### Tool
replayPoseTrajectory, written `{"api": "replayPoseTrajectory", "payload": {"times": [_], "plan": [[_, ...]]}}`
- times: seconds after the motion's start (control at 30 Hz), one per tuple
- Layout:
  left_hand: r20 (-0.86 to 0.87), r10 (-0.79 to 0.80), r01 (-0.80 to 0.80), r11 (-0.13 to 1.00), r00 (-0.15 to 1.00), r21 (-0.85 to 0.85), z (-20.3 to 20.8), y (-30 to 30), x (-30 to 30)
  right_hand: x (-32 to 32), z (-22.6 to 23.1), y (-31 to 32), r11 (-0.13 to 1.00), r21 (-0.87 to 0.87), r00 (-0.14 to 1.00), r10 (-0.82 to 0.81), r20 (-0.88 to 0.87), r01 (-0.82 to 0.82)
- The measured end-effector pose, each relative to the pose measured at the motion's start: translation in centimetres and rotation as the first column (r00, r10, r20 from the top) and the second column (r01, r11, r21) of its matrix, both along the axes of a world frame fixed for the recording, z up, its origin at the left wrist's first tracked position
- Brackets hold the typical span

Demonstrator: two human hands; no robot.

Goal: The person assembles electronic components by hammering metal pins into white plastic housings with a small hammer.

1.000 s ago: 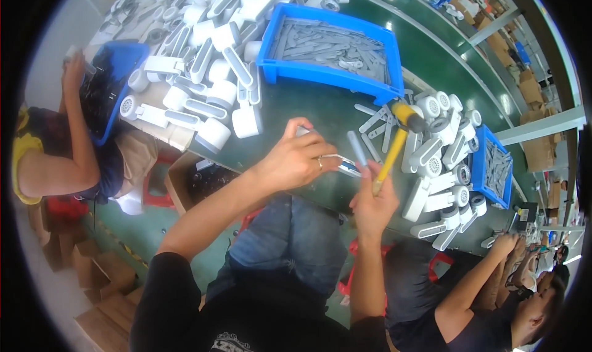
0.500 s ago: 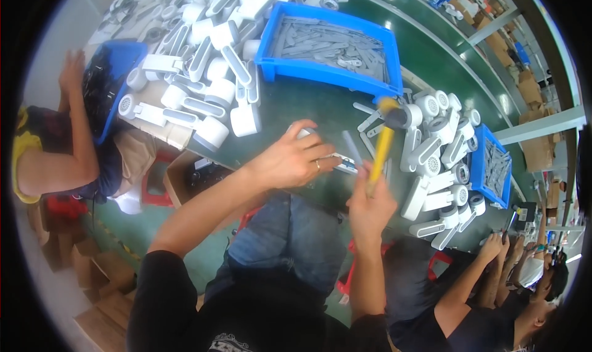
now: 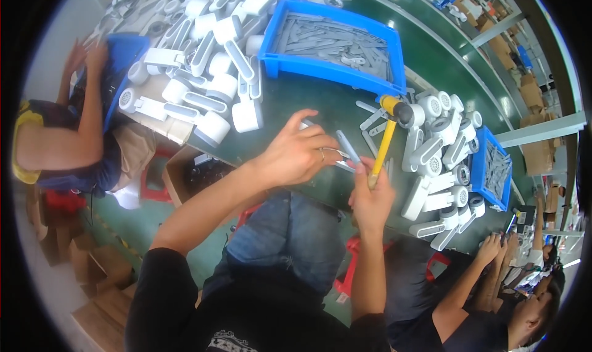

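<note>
My right hand [image 3: 372, 194] is closed round the handle of a yellow hammer [image 3: 387, 143], whose dark striking face tilts up and to the right. A thin grey plastic strip [image 3: 347, 146] stands out beside its thumb and fingertips, apparently pinched there. My left hand [image 3: 299, 151] curls over a white plastic part [image 3: 343, 163] low above the green table, its fingers bent round it. The palm hides most of that part. Several loose grey strips [image 3: 370, 120] lie on the table past my right hand.
White round-headed housings with long handles pile up at the left [image 3: 213, 120] and right [image 3: 441, 161]. A large blue bin [image 3: 330, 75] of grey strips stands ahead, a smaller blue bin [image 3: 475, 167] at right. Other people sit on both sides.
The hammer, blurred before, now shows sharply, almost in the same place. My left index finger has lifted and stretched out somewhat. The person at left has moved their hands over their bin.
</note>
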State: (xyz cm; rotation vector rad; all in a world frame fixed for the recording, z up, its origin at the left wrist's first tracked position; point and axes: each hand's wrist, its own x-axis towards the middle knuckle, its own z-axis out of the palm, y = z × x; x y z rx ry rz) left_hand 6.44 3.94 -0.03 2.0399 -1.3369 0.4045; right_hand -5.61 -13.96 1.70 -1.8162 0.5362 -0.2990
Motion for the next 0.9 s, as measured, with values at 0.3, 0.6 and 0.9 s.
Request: {"api": "replayPoseTrajectory", "payload": {"times": [0.3,0.6,0.9], "plan": [[0.053,-0.061,0.063,0.997,0.997,-0.036,-0.7,0.3,0.6,-1.5,-2.4,0.5,0.692,-0.712,0.983,0.022,0.183,0.117],[0.057,-0.037,0.035,0.999,0.998,0.032,0.4,0.1,0.3,0.0,0.6,0.5,0.995,-0.092,1.0,-0.028,0.011,0.029],[0.051,-0.041,0.04,0.999,0.998,0.024,0.4,-0.1,0.3,0.0,-0.1,-0.4,0.99,-0.129,0.998,0.064,0.002,-0.064]]}}
